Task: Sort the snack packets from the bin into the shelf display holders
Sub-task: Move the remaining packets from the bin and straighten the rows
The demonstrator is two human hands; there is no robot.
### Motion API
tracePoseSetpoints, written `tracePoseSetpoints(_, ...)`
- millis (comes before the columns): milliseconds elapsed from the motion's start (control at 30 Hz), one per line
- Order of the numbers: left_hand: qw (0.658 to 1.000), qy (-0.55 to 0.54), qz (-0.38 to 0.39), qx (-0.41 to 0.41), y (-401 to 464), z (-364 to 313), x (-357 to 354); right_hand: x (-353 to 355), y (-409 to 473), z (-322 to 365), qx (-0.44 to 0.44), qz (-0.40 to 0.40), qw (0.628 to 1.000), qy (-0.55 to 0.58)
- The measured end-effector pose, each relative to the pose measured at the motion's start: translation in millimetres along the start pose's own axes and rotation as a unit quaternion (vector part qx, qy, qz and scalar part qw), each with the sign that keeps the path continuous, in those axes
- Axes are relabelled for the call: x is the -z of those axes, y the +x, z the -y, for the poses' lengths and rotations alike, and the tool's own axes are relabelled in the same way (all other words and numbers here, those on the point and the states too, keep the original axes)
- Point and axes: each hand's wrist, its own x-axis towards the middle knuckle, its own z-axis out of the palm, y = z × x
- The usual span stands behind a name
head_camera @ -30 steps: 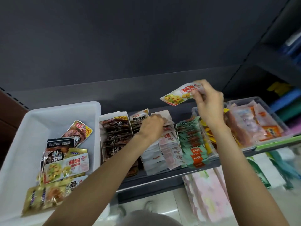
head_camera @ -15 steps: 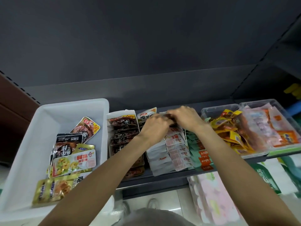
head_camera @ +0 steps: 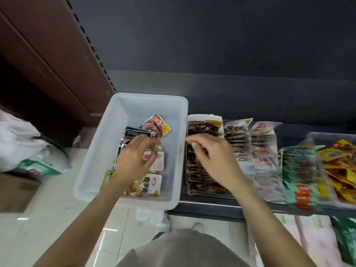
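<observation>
While hands (head_camera: 173,157) hover loose, empty, bin (head_camera: 96,170) packet (head_camera: 148,185) reads "魔芋爽".

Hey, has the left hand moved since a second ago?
Yes. The left hand has moved left, off the shelf holders and over the white bin, where it now reaches down onto the packets.

Two bare forearms enter frame from 6 o'clock, no sleeves, watches or bands visible to the wrist. Left hand (head_camera: 134,160) and right hand (head_camera: 213,155): bare, no rings or gloves seen; right one motion-blurred. Grey-taupe garment (head_camera: 183,249), plain fabric, at 6 o'clock between the arms.
</observation>
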Motion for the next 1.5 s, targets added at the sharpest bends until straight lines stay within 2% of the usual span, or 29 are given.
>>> tracePoseSetpoints(100,0.986,0.051,0.132,0.091,-23.5,50.3,7.3,-64.0,19.6,28.8,-0.016,0.162,0.986,-0.028)
tracePoseSetpoints(167,0.965,0.069,0.214,0.136,-29.8,68.8,7.2,-102.8,35.1,34.2,-0.029,0.237,0.968,-0.075)
tracePoseSetpoints(300,0.93,0.122,0.322,0.131,-24.2,88.0,-0.6,-163.3,59.4,27.2,-0.073,0.312,0.929,-0.187)
tracePoseSetpoints(433,0.905,0.172,0.372,0.111,-17.6,98.5,-8.1,-189.8,65.4,16.2,-0.091,0.351,0.892,-0.271)
tracePoseSetpoints(500,0.91,0.158,0.367,0.113,-13.9,101.4,-9.0,-188.9,65.7,11.8,-0.102,0.327,0.898,-0.275)
tracePoseSetpoints(567,0.925,0.122,0.343,0.109,-9.3,103.3,-4.7,-178.3,65.6,13.1,-0.108,0.281,0.922,-0.243)
tracePoseSetpoints(667,0.943,0.023,0.312,0.111,-7.2,103.5,12.7,-149.6,60.9,18.2,-0.134,0.155,0.969,-0.14)
tracePoseSetpoints(733,0.946,-0.069,0.289,0.127,-9.2,101.6,26.8,-128.6,53.7,21.2,-0.179,0.071,0.981,-0.037)
tracePoseSetpoints(800,0.937,-0.173,0.255,0.165,-10.0,92.5,39.9,-109.4,45.2,27.8,-0.226,0.014,0.966,0.125)
tracePoseSetpoints(867,0.908,-0.291,0.214,0.212,-7.8,75.5,49.4,-92.0,36.7,37.4,-0.264,-0.029,0.931,0.251)
tracePoseSetpoints(967,0.878,-0.366,0.19,0.244,-0.7,48.9,53.7,-67.5,21.3,45.8,-0.28,-0.021,0.901,0.33)
tracePoseSetpoints(1033,0.865,-0.392,0.19,0.247,5.3,32.5,52.5,-50.9,11.1,45.2,-0.265,-0.003,0.908,0.325)
tracePoseSetpoints(1100,0.856,-0.409,0.203,0.243,13.0,16.6,46.9,-34.9,0.7,41.2,-0.255,-0.028,0.915,0.312)
tracePoseSetpoints(1200,0.89,-0.354,0.214,0.191,26.1,-10.1,26.9,-12.8,-17.3,33.6,-0.24,-0.1,0.921,0.291)
tracePoseSetpoints(1300,0.935,-0.279,0.178,0.132,40.8,-43.7,-1.9,13.9,-36.6,22.9,-0.229,-0.183,0.925,0.243)
tracePoseSetpoints(1433,0.957,-0.269,0.093,0.053,70.7,-94.8,-34.4,70.6,-64.7,-10.3,-0.213,-0.288,0.925,0.125)
tracePoseSetpoints(1500,0.965,-0.252,0.078,0.004,86.9,-118.6,-52.1,98.9,-74.3,-30.9,-0.215,-0.337,0.907,0.134)
